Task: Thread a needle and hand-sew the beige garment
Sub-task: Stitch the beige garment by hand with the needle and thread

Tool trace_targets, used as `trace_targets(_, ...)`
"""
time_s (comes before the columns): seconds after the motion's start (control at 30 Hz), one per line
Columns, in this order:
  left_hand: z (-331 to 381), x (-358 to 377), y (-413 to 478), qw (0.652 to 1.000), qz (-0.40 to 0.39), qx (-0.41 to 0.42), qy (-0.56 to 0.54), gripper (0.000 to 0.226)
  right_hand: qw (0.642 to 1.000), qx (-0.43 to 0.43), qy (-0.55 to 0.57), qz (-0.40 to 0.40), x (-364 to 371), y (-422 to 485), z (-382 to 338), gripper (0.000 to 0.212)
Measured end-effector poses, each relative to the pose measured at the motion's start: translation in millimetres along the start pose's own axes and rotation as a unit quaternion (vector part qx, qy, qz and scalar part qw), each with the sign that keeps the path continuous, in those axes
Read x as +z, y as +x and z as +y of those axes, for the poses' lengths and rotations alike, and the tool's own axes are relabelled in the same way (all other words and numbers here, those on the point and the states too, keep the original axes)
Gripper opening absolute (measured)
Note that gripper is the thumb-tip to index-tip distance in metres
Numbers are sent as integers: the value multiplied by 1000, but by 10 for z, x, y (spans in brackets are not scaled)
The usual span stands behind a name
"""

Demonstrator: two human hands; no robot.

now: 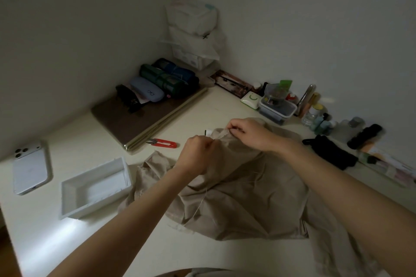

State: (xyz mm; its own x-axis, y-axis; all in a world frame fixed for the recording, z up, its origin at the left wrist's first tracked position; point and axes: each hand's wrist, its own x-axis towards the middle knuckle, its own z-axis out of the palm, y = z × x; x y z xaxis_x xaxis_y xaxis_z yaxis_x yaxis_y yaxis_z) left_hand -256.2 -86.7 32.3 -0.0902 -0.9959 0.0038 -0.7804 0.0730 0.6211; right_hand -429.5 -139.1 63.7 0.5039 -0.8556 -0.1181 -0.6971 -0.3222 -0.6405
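The beige garment lies bunched on the white table, its far edge lifted. My left hand pinches that raised edge from the left. My right hand pinches the same edge a little farther back, fingers curled over the fold. A pale thread trails down across the cloth toward me. The needle is too small to make out between my fingers. A small white tag sticks up at the edge between the hands.
Red thread snips lie just left of the garment. A white tray and a white phone sit at the left. A brown board with cases is behind; a sewing box, bottles and a black pouch line the right wall.
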Motion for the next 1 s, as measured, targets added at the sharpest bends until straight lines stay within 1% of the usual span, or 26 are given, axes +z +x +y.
trace_targets(0.1,-2,-16,6,1000,-2,-10,6,41,999,12,35,-2,-32,-17,-29,22)
trace_targets(0.17,-1,-29,-1,1000,-6,-16,2,44,998,15,57,-11,-45,-36,-36,18)
trace_targets(0.27,9,-42,-6,1000,-7,-16,-5,48,999,-3,40,-5,-35,-46,-18,15)
trace_targets(0.4,21,-46,-15,1000,-8,-10,-13,54,1000,-5,8,22,-33,-27,31,21)
trace_targets(0.5,30,-37,-51,999,-21,16,-30,51,1000,1,14,23,-25,7,81,26)
trace_targets(0.6,16,-40,-95,997,-51,29,-41,39,999,11,22,34,-19,32,141,23)
trace_targets(0.73,-70,-74,-112,996,-83,10,6,40,997,24,31,66,-30,37,233,12)
trace_targets(0.87,-153,-124,-128,989,-123,-8,77,38,994,44,3,102,-56,26,277,11)
trace_targets(1.0,-182,-169,-125,985,-113,-1,129,42,992,60,-24,112,-22,20,300,14)
